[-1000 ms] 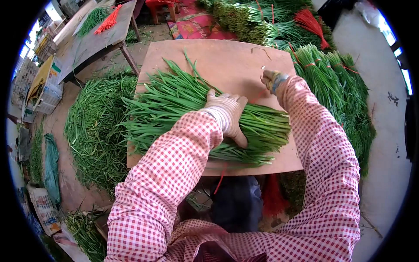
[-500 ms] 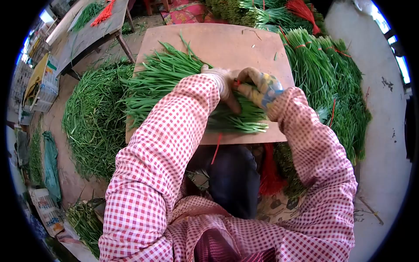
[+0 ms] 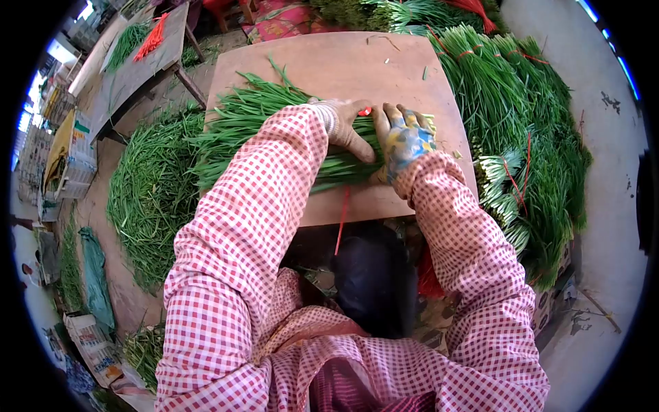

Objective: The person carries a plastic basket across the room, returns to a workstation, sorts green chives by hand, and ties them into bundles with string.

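Observation:
A bunch of long green garlic chives (image 3: pixel 240 117) lies across the brown board (image 3: pixel 343 62), leaves to the left and pale cut ends to the right. My gloved left hand (image 3: pixel 349 128) is clasped over the bunch from above, thumb and fingers on either side. Close beside it, my right hand (image 3: pixel 405 141), in a patterned glove, spans the stem end and grips it with the fingers slightly bent. A bit of red tie (image 3: pixel 365 111) shows between the hands. The undersides of both hands are hidden. Another red strip (image 3: pixel 343 209) hangs over the board's near edge.
Tied chive bunches (image 3: pixel 494 96) are stacked on the right. A big heap of loose greens (image 3: pixel 154 199) lies on the left. Behind it stands a low table (image 3: pixel 141 65) with red ties (image 3: pixel 152 38). Red strands (image 3: pixel 429 275) hang below the board.
My right hand has gone from pinching at the red tie to spreading over the stem end. My left hand's thumb and fingers now straddle the bunch. The view has shifted slightly.

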`<state>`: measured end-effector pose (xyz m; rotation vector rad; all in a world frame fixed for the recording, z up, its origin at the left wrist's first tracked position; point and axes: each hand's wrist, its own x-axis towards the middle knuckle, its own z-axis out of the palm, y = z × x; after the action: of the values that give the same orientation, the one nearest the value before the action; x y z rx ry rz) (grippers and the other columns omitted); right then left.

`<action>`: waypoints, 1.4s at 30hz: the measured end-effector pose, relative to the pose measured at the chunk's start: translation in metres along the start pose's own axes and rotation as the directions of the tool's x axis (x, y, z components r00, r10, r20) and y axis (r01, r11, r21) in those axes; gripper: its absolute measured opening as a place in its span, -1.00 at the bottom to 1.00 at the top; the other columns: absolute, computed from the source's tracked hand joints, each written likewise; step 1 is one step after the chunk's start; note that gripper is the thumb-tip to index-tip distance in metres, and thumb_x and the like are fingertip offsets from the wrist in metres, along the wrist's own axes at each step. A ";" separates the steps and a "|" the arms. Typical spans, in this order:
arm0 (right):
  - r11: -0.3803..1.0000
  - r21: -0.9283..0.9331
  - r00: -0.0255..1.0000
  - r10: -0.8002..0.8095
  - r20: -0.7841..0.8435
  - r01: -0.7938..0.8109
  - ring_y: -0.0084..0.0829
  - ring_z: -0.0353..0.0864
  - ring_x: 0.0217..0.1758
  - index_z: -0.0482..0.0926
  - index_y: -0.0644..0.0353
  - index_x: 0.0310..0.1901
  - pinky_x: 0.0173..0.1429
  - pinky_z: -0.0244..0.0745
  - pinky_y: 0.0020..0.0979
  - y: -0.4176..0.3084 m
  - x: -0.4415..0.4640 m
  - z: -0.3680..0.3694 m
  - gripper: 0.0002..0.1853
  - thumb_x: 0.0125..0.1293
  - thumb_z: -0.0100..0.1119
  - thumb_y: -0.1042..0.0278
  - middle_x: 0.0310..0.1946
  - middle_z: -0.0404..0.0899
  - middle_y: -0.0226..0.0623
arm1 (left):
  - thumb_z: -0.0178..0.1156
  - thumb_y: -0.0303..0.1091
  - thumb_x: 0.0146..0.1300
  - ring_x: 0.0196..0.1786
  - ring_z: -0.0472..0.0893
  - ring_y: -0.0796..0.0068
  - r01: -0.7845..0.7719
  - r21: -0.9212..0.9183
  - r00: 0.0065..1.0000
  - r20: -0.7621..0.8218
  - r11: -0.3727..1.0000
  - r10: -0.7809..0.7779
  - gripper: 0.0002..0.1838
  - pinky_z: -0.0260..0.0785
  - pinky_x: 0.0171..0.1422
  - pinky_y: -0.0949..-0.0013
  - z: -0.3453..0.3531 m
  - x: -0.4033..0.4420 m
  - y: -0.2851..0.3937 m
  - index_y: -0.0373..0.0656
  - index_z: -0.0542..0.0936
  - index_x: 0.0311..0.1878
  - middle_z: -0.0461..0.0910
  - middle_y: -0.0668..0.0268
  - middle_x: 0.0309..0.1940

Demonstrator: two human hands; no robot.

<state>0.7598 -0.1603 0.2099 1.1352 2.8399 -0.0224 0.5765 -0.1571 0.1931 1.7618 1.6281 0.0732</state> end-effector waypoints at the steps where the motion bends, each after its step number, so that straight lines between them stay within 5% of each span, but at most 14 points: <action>1: 1.000 0.009 0.999 0.008 0.050 -0.009 -0.13 0.09 0.46 0.02 0.14 0.42 0.51 -0.04 -0.18 -0.001 0.001 -0.002 0.17 -0.20 0.53 -0.01 0.38 0.13 -0.11 | 0.53 0.23 -0.47 0.22 0.47 0.05 -0.022 -0.026 0.999 0.025 0.999 0.023 0.24 0.29 0.28 0.18 0.000 0.002 -0.004 -0.08 0.20 0.36 0.49 0.00 0.14; 8: 1.000 -0.023 1.000 0.002 -0.017 -0.002 -0.20 0.10 0.46 0.09 0.14 0.39 0.50 -0.05 -0.17 0.002 -0.005 0.015 0.10 -0.20 0.49 0.00 0.36 0.16 -0.18 | 0.54 0.23 -0.54 0.36 0.29 0.09 0.108 0.387 0.991 -0.115 0.916 -0.068 0.30 0.02 0.43 -0.03 0.012 -0.030 0.040 -0.17 0.18 0.35 0.34 0.06 0.26; 14: 0.999 -0.041 0.998 -0.030 -0.057 0.027 -0.20 0.06 0.48 0.10 0.14 0.39 0.52 -0.11 -0.17 0.004 -0.010 0.021 0.04 -0.11 0.45 -0.01 0.38 0.13 -0.16 | 0.56 0.18 -0.55 0.38 0.25 0.14 0.178 0.388 0.979 -0.161 0.904 -0.123 0.29 0.01 0.42 -0.06 0.021 -0.032 0.045 -0.10 0.17 0.36 0.32 0.15 0.27; 18: 0.982 0.000 0.905 -0.173 -0.388 0.187 -0.09 0.21 0.40 0.26 0.18 0.31 0.45 0.05 -0.14 0.012 -0.051 0.012 -0.14 -0.03 0.40 0.05 0.34 0.23 -0.09 | 0.52 0.20 -0.42 0.39 0.23 0.17 0.144 0.413 0.972 -0.228 0.899 -0.051 0.24 -0.05 0.44 -0.13 0.027 -0.033 0.037 -0.06 0.13 0.37 0.31 0.15 0.28; 20: 0.902 0.255 0.876 -0.217 -0.430 0.349 0.01 0.44 0.20 0.43 0.16 0.16 0.25 0.33 -0.14 0.008 -0.077 0.014 -0.38 0.05 0.33 0.10 0.18 0.43 -0.06 | 0.54 0.17 -0.46 0.35 0.30 0.11 0.136 0.396 0.965 -0.259 0.908 -0.031 0.24 0.04 0.40 -0.05 0.030 -0.031 0.034 -0.06 0.17 0.37 0.37 0.12 0.22; 23: 0.608 0.779 0.983 -0.175 -0.056 0.153 -0.04 0.58 -0.09 0.58 0.10 -0.09 0.01 0.48 -0.18 -0.034 -0.078 0.067 -0.67 0.10 0.25 0.20 -0.10 0.55 -0.18 | 0.53 0.15 -0.45 0.34 0.30 0.10 0.143 0.399 0.968 -0.247 0.906 -0.044 0.23 0.05 0.39 -0.02 0.029 -0.032 0.033 -0.08 0.17 0.37 0.37 0.11 0.22; 25: 0.621 0.782 0.987 -0.154 0.049 0.058 -0.08 0.58 -0.13 0.59 0.08 -0.13 -0.01 0.49 -0.19 -0.050 -0.065 0.087 -0.71 0.09 0.23 0.24 -0.16 0.55 -0.21 | 0.53 0.14 -0.45 0.33 0.31 0.09 0.137 0.395 0.966 -0.256 0.908 -0.035 0.21 0.07 0.38 0.00 0.028 -0.033 0.035 -0.10 0.19 0.35 0.37 0.10 0.23; 32: 0.577 0.521 0.777 -0.453 -0.436 0.629 -0.14 0.56 -0.23 0.61 0.10 -0.18 -0.06 0.48 -0.26 -0.034 -0.055 0.109 -0.77 0.25 0.13 0.17 -0.24 0.60 -0.16 | 0.52 0.16 -0.41 0.38 0.26 0.16 0.121 0.372 0.979 -0.198 0.920 -0.049 0.21 0.00 0.42 -0.11 0.021 -0.032 0.037 -0.03 0.17 0.38 0.35 0.15 0.27; 33: 0.374 0.926 0.983 -0.181 0.015 0.055 -0.20 0.55 -0.27 0.61 0.11 -0.17 -0.09 0.46 -0.29 -0.036 -0.059 0.087 -0.78 0.27 0.12 0.19 -0.32 0.59 -0.15 | 0.52 0.16 -0.41 0.38 0.26 0.16 0.123 0.367 0.978 -0.205 0.922 -0.048 0.21 0.00 0.42 -0.11 0.021 -0.033 0.037 -0.03 0.17 0.38 0.35 0.15 0.27; 34: -0.013 0.831 0.829 -0.092 0.552 -0.555 -0.27 0.55 -0.30 0.61 0.11 -0.15 -0.12 0.45 -0.32 -0.039 -0.062 0.064 -0.79 0.29 0.12 0.21 -0.40 0.57 -0.14 | 0.52 0.16 -0.41 0.39 0.25 0.16 0.131 0.369 0.979 -0.193 0.920 -0.062 0.21 0.00 0.43 -0.11 0.022 -0.034 0.038 -0.03 0.15 0.38 0.33 0.14 0.28; 36: -0.129 0.743 0.752 -0.039 0.657 -0.656 -0.35 0.52 -0.42 0.60 0.13 -0.08 -0.26 0.43 -0.38 -0.041 -0.068 0.050 -0.78 0.31 0.10 0.26 -0.49 0.56 -0.19 | 0.52 0.16 -0.40 0.40 0.24 0.16 0.150 0.372 0.980 -0.175 0.916 -0.090 0.23 -0.01 0.44 -0.11 0.019 -0.035 0.039 -0.02 0.12 0.40 0.31 0.14 0.30; 37: 0.266 0.924 0.961 0.059 0.269 -0.274 -0.33 0.54 -0.44 0.59 0.13 -0.06 -0.30 0.45 -0.39 -0.037 -0.082 0.064 -0.77 0.29 0.12 0.31 -0.46 0.59 -0.20 | 0.52 0.17 -0.39 0.41 0.22 0.16 0.140 0.353 0.982 -0.165 0.925 -0.086 0.24 -0.03 0.45 -0.11 0.018 -0.036 0.039 -0.02 0.10 0.41 0.28 0.13 0.32; 38: 0.619 0.770 0.984 -0.029 -0.177 0.157 -0.31 0.57 -0.45 0.58 0.14 -0.04 -0.33 0.47 -0.40 -0.034 -0.095 0.080 -0.76 0.27 0.13 0.37 -0.43 0.61 -0.22 | 0.52 0.17 -0.39 0.41 0.22 0.16 0.146 0.347 0.981 -0.175 0.926 -0.089 0.24 -0.03 0.45 -0.11 0.019 -0.035 0.038 -0.02 0.10 0.41 0.28 0.13 0.32; 42: 0.532 0.807 0.935 0.075 -0.347 0.256 -0.25 0.66 -0.38 0.58 0.10 -0.01 -0.29 0.54 -0.36 -0.033 -0.119 0.108 -0.68 0.20 0.11 0.58 -0.40 0.64 -0.20 | 0.51 0.18 -0.38 0.42 0.19 0.15 0.132 0.316 0.982 -0.171 0.939 -0.080 0.25 -0.07 0.46 -0.13 0.022 -0.032 0.032 -0.02 0.10 0.42 0.28 0.12 0.32</action>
<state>0.8306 -0.2712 0.1117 1.1449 3.2302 -1.5393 0.6081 -0.1938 0.2069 1.9489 1.9356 -0.1207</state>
